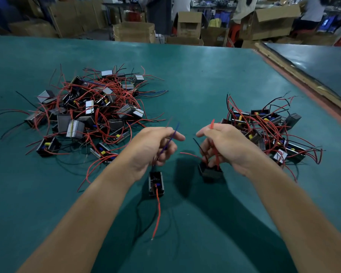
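Two small black transformer blocks hang over the green table. My left hand (156, 145) grips the blue and dark wires of the left block (156, 183), which dangles below the hand; its red wire (157, 213) trails toward me. My right hand (222, 142) holds the red and black wires of the right block (210, 172), which sits just under the fingers, close to the table. Whether that block touches the table I cannot tell.
A big tangled heap of the same wired blocks (83, 113) lies on the left of the green table (185, 85). A smaller heap (268, 131) lies on the right. A wooden strip and a second table (313, 64) border the right side. Cardboard boxes (134, 32) and people stand beyond the far edge.
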The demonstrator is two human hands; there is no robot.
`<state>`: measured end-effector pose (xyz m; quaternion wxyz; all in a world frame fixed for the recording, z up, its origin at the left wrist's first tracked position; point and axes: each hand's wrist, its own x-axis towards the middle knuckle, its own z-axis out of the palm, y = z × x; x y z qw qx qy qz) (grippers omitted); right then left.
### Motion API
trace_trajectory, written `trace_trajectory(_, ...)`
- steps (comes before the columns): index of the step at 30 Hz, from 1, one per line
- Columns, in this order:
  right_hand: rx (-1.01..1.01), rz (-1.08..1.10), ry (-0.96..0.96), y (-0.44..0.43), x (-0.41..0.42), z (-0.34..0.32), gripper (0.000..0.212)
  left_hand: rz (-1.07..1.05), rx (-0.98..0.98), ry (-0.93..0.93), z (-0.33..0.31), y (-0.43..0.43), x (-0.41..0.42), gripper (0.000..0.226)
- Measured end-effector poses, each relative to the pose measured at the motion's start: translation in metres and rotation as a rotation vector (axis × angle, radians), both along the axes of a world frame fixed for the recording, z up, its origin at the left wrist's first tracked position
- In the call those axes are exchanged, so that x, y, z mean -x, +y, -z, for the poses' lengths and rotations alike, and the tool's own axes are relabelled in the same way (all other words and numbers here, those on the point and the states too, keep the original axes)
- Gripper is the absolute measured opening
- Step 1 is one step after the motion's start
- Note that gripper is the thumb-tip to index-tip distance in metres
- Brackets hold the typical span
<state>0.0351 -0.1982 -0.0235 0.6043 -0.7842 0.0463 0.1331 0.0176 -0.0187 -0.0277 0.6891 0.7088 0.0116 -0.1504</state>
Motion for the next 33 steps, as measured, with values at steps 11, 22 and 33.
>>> trace_trajectory(11,0.034,0.098,-0.167,-0.006,-0.005,0.003,0.006,-0.084,-0.032,-0.001,-0.001,0.005,-0.004,0.029)
trace_trajectory(22,-0.138,-0.132,-0.731,0.004,0.025,-0.016,0.015,-0.171,-0.093,-0.111,0.004,0.006,-0.006,0.018)
trace_trajectory(33,0.54,-0.387,-0.634,0.007,0.023,0.005,0.02,-0.33,-0.084,-0.284,0.008,0.007,-0.007,0.015)
